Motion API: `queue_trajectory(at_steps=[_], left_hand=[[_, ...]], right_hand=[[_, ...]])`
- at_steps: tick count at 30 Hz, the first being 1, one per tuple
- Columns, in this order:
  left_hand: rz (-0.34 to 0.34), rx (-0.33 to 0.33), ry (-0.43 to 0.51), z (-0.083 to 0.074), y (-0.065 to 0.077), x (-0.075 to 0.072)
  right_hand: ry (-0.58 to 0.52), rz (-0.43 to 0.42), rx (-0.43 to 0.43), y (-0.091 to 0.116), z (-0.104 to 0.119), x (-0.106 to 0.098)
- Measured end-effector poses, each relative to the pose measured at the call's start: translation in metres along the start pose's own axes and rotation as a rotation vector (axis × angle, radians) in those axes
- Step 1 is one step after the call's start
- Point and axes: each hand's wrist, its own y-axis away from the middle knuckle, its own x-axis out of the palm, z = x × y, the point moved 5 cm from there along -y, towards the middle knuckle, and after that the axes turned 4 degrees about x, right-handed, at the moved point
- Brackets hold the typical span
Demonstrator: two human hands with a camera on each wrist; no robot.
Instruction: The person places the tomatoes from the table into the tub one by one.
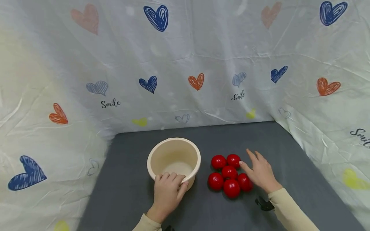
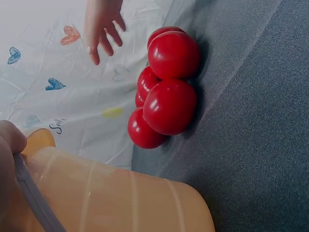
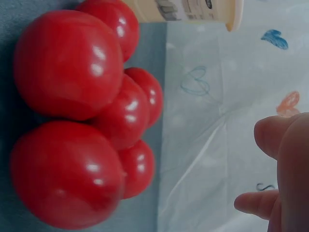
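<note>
A cream plastic bucket (image 1: 173, 155) stands upright on the dark table, its mouth tilted toward my view and nothing visible inside. My left hand (image 1: 168, 194) grips its near rim, fingers hooked over the edge and thumb outside. To the bucket's right, several glossy red tomatoes (image 1: 229, 172) sit in a tight cluster, touching one another. Over the right side of this cluster hovers my right hand (image 1: 260, 171), fingers spread and holding nothing. In the left wrist view, that right hand (image 2: 104, 29) hangs above the tomatoes (image 2: 170, 106), apart from them.
A dark grey cloth-like tabletop (image 1: 127, 160) lies under everything. White curtains (image 1: 173, 64) printed with hearts and "Smile" close off the back and both sides. A black strap piece (image 1: 264, 203) hangs at my right wrist.
</note>
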Motion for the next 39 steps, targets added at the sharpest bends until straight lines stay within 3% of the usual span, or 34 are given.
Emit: queue_trajectory(at_steps=[5,10,18,25,39], left_hand=[[0.006,-0.014,0.005,0.002,0.001,0.002],[-0.023,-0.002,0.013,0.001,0.002,0.001],[-0.067,0.013,0.009,0.001,0.002,-0.003],[-0.052,-0.003,0.016,0.002,0.003,0.000],[-0.052,-0.016,0.023,0.002,0.004,0.001]], right_hand=[[-0.088,0.088,0.061,0.005,-0.012,0.014],[-0.133,0.121,0.111,0.013,-0.028,0.036],[-0.172,0.054,0.145,0.024,-0.037,0.062],[-0.208,-0.011,0.158,0.024,-0.037,0.067],[-0.292,-0.017,0.221,0.022,-0.040,0.065]])
